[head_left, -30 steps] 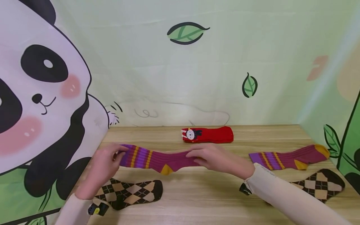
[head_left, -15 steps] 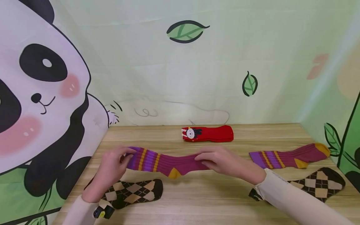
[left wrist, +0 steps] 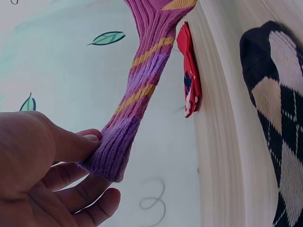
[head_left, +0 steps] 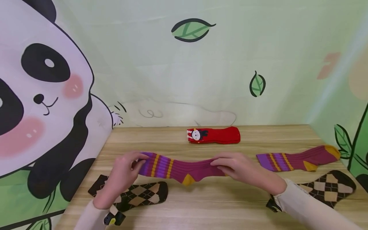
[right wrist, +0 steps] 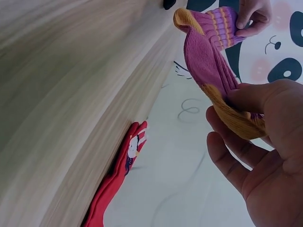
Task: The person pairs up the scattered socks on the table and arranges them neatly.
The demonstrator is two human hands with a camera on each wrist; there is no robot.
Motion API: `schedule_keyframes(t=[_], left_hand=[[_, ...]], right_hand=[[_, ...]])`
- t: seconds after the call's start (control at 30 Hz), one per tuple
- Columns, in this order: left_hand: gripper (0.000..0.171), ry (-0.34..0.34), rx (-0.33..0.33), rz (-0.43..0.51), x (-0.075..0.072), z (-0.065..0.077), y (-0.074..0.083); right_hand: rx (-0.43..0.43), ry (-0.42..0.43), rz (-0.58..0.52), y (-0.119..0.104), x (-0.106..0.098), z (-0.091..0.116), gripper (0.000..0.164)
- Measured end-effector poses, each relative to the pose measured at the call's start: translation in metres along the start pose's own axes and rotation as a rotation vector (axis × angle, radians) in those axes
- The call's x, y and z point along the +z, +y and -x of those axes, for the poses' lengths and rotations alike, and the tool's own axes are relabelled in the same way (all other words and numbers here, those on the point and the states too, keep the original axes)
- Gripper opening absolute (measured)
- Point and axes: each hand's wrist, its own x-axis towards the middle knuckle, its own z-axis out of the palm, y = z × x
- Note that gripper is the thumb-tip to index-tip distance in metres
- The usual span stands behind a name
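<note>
A purple and magenta sock with yellow stripes (head_left: 178,169) stretches sideways between my two hands, its yellow heel hanging down. My left hand (head_left: 126,169) pinches the purple cuff between thumb and fingers, as the left wrist view also shows at the ribbed cuff (left wrist: 113,151). My right hand (head_left: 238,169) pinches the toe end; in the right wrist view the yellow toe (right wrist: 232,118) lies under the thumb. Below and behind my left arm lies a black and tan argyle sock (head_left: 143,195). A matching striped sock (head_left: 299,159) lies flat to the right of my right hand.
A folded red sock (head_left: 221,135) with a white animal figure lies near the back wall. A second argyle sock (head_left: 330,188) is at the right, partly behind my right sleeve. Printed cloth walls (head_left: 138,64) stand behind and beside the wooden table (head_left: 195,210).
Both hands have moved to the right and slightly nearer, carrying the striped sock between them. More of the left argyle sock's cuff shows now. The lying socks stay put.
</note>
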Motion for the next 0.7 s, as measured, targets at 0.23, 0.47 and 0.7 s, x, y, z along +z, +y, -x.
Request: schedule_keyframes(t=[0.23,0.47,0.7], left_hand=[[0.021,-0.002,0.026,0.042,0.006,0.001,0.005],[0.021,-0.029,0.031,0.058,0.012,0.003,0.012],[0.022,-0.056,0.042,0.071,0.019,0.004,0.019]], right_hand=[[-0.043,0.046,0.012,-0.001,-0.002,0.010,0.035],[-0.031,0.057,0.022,-0.003,-0.006,0.021,0.037],[-0.032,0.068,0.017,-0.003,-0.009,0.034,0.042]])
